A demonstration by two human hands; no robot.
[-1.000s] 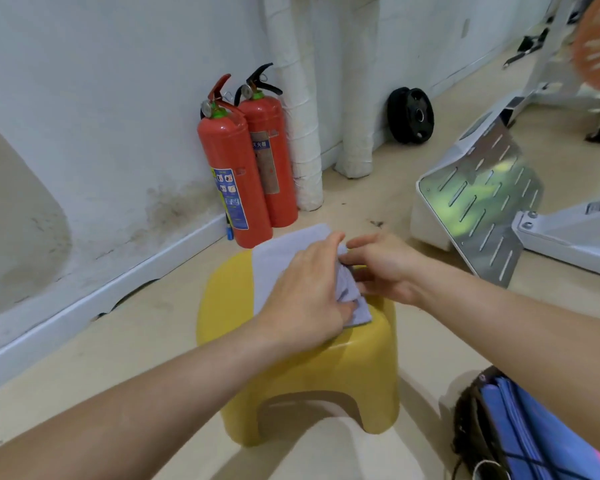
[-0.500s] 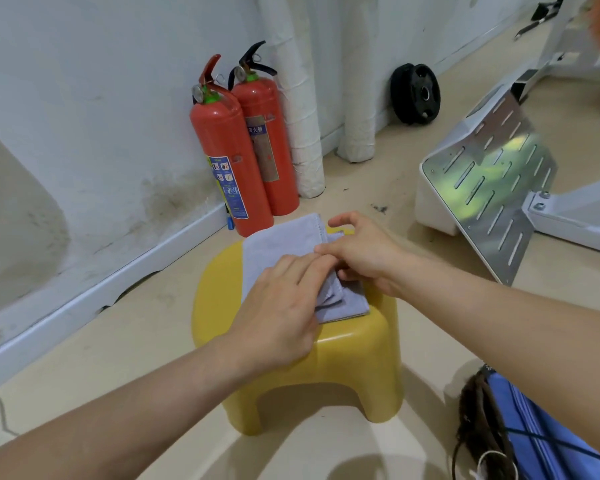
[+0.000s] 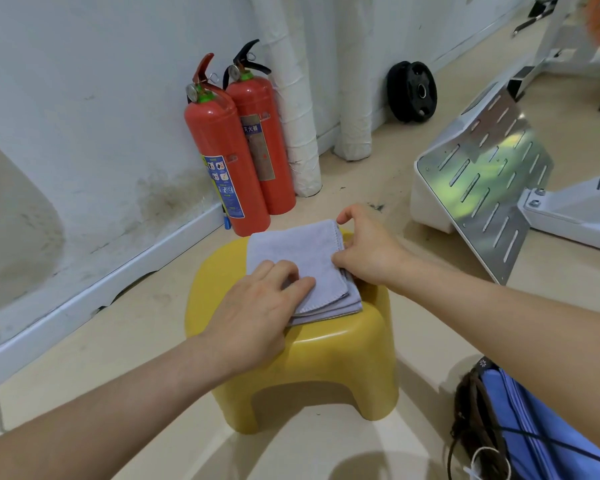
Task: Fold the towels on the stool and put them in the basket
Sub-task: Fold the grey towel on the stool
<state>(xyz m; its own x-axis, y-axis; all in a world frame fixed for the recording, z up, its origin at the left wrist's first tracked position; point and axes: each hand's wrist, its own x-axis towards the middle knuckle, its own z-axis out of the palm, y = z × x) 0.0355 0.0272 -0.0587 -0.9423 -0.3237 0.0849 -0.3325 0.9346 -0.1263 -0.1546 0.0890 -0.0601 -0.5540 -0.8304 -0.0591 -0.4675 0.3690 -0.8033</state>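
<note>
One folded pale-grey towel (image 3: pixel 302 252), layered edges

the rear fire extinguisher (image 3: pixel 257 147) label reads "灭火器".

The place is a gym or fitness room. A black weight plate (image 3: pixel 413 93) leans on edge against the white wall (image 3: pixel 84 98). On the right stands a white exercise machine (image 3: pixel 575 211) with a large slotted metal footplate (image 3: pixel 482 188) tilted up from the floor (image 3: pixel 378 174), and more white machine frames (image 3: pixel 561 36) show in the far corner. Two red fire extinguishers (image 3: pixel 222 161) stand side by side at the wall's skirting board (image 3: pixel 118 275), next to white wrapped pipes (image 3: pixel 298 109). The floor is smooth and beige, and the wall is stained low down.
</note>
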